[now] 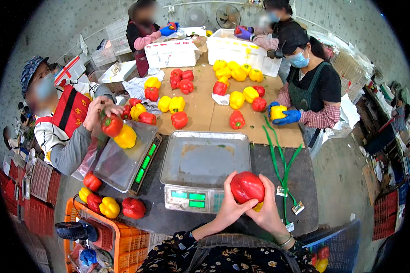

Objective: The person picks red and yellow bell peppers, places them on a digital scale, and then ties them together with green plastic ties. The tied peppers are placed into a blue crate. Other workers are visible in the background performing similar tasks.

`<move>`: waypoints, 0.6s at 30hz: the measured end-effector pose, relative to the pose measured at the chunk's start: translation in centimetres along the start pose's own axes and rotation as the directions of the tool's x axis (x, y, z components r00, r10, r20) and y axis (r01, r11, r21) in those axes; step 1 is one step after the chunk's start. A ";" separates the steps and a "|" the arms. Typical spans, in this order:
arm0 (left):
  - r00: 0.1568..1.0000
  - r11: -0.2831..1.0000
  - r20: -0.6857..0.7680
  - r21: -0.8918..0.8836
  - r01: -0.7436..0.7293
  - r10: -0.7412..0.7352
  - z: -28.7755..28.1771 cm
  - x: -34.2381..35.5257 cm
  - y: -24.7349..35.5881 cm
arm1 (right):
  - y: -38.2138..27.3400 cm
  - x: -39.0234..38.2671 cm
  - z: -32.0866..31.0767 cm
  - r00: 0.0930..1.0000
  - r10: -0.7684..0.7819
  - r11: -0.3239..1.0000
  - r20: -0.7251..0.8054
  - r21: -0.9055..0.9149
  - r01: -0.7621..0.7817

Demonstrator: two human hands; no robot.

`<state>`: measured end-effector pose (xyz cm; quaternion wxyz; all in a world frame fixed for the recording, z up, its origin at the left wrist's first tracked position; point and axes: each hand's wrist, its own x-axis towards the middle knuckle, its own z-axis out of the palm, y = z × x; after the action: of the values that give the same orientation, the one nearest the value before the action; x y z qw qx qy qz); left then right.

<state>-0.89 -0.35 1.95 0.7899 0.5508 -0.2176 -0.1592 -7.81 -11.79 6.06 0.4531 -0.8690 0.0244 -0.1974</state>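
Observation:
Both of my hands are closed round a red bell pepper [247,184], with part of a yellow pepper [258,206] showing beneath it. My left hand [228,204] grips from the left, my right hand [266,209] from the right, over the dark tabletop [305,209]. Just behind them stands a metal scale [207,159] with a bare tray and lit green displays. Green ties [284,182] with small tags lie to the right. Several red and yellow peppers [133,208] lie to the left at the near edge.
A co-worker at left [68,118] holds peppers over a second scale [118,166]; one at right [312,91] holds a yellow pepper. Two people work behind white boxes [171,57]. Cardboard [205,118] bears several peppers. An orange crate [125,234] and blue crate [344,241] flank me.

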 end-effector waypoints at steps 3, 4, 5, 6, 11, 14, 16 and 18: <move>1.000 1.000 0.001 0.013 0.005 -0.005 -0.6 -0.3 -1.1 | 0.8 -0.3 0.6 1.000 0.002 0.999 0.027 0.053 -0.003; 1.000 0.995 0.017 0.100 -0.017 0.016 -0.4 -0.1 -0.8 | 0.9 -0.5 0.3 0.998 0.057 0.987 0.024 0.152 -0.060; 1.000 1.000 0.012 0.015 -0.020 0.020 -0.1 -0.1 -0.8 | 1.1 -0.7 0.4 0.997 0.080 0.965 0.003 0.251 -0.078; 1.000 0.997 0.025 -0.073 0.011 -0.009 0.1 -0.1 0.1 | 1.5 -0.8 0.5 0.995 0.102 0.928 -0.003 0.360 -0.094; 0.998 0.998 0.048 -0.060 0.033 -0.030 -1.0 0.1 0.8 | 1.1 -0.6 0.2 0.964 0.233 0.737 0.127 0.624 -0.260; 0.998 0.999 0.060 -0.033 0.036 -0.034 -1.3 0.0 1.0 | 1.2 -0.6 0.2 0.964 0.235 0.747 0.123 0.611 -0.261; 0.997 0.999 0.061 0.003 0.047 -0.047 -1.1 -0.1 1.4 | 0.7 -0.8 0.1 0.962 0.244 0.728 0.125 0.631 -0.267; 0.997 1.000 0.074 0.008 0.020 -0.020 -0.9 -0.2 1.4 | 1.1 -0.9 0.1 0.961 0.259 0.686 0.102 0.681 -0.257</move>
<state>-0.62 0.93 2.92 0.7776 0.5498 -0.2416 -0.1865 -8.50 -12.21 4.83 0.7658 -0.6262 0.0718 -0.1277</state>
